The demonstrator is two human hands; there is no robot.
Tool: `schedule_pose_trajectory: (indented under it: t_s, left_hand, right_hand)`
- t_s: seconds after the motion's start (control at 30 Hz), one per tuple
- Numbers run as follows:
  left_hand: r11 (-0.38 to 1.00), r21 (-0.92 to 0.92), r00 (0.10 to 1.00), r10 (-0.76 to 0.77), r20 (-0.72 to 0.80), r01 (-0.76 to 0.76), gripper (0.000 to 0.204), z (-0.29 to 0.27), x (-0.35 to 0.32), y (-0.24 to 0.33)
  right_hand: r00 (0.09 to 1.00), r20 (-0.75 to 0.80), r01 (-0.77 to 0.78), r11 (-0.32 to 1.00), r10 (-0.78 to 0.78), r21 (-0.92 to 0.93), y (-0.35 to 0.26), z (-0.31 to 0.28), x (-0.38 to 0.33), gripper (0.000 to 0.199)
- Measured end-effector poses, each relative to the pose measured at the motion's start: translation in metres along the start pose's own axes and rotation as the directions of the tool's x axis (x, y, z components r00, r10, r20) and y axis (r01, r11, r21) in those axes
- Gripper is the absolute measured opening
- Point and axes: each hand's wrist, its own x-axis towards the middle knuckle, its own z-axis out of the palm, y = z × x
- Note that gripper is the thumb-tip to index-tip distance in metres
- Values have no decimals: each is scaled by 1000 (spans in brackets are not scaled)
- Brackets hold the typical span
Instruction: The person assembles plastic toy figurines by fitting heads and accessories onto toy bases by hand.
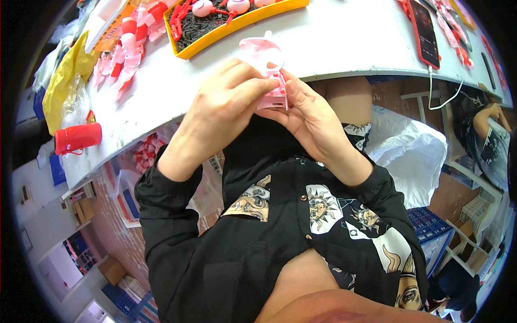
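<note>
Both hands are together at the table's front edge, on a pink plastic housing with a rounded, shell-like upper piece and a narrow lower body. My right hand cups the lower body from the right, thumb along its side. From the left, my left hand presses its closed fingers onto the front of the piece, where small red bits show. These fingers partly hide the housing, and whether they pinch a small part cannot be made out. Beyond my hands lies a yellow tray of small black pieces, with red and pink parts on top.
Pink and red plastic parts are heaped at the left of the white table. A red cylindrical container stands near the left edge. At the right lies a phone with a white cable. A white plastic bag hangs below.
</note>
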Motion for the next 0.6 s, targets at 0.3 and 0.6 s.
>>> schedule_pose_trajectory:
  t_s: [0.3,0.6]
  left_hand:
    - [998,51,998,21,59,-24,25,6,6,-4]
    - [913,228,933,-292,-211,337,31,-48,42,-104]
  right_hand:
    - [997,-6,-74,995,74,61,-9,-5,4,42]
    - [999,35,-38,982,32,185,-37,-14,0,43]
